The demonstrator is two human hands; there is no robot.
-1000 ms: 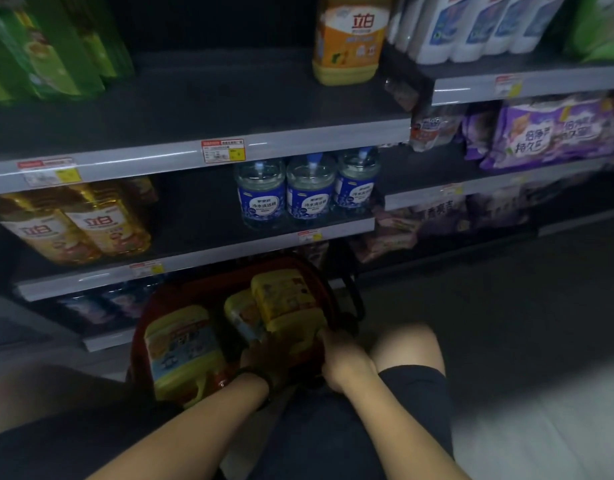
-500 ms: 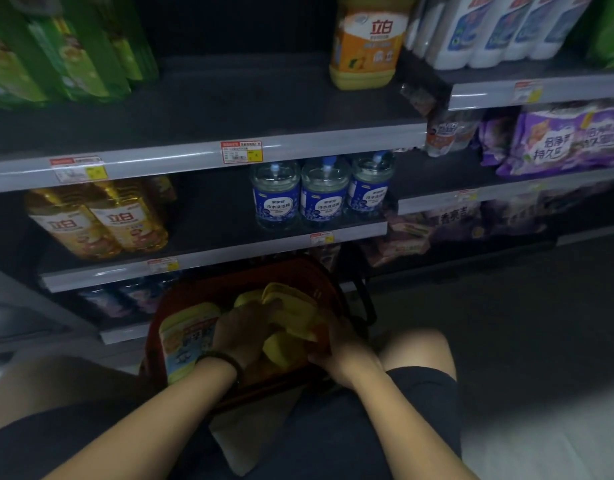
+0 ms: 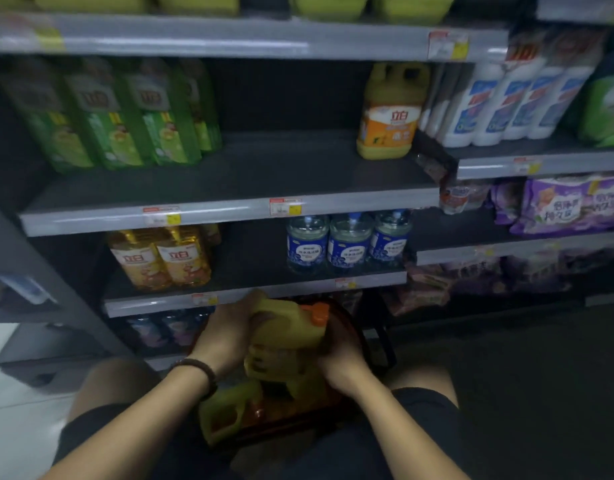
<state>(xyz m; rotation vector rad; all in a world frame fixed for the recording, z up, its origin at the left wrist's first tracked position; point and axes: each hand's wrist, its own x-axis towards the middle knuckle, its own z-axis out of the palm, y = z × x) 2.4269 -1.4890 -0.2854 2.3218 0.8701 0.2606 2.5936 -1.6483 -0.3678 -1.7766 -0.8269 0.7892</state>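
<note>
The yellow plastic jug with an orange cap hangs over the red basket, its cap pointing at the shelves. The left hand and right hand curl their fingers round its sides.

立白 on orange-labelled yellow jug, 立白 on golden bottles

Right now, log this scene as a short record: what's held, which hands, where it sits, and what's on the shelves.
held item: yellow jug with orange cap
left hand: grips the jug's left side
right hand: grips its right side
position: held above the red basket
in basket: second jug, lying down
shelf ahead: three blue-labelled bottles, golden bottles
shelf above: orange-labelled jug, green packs
</note>
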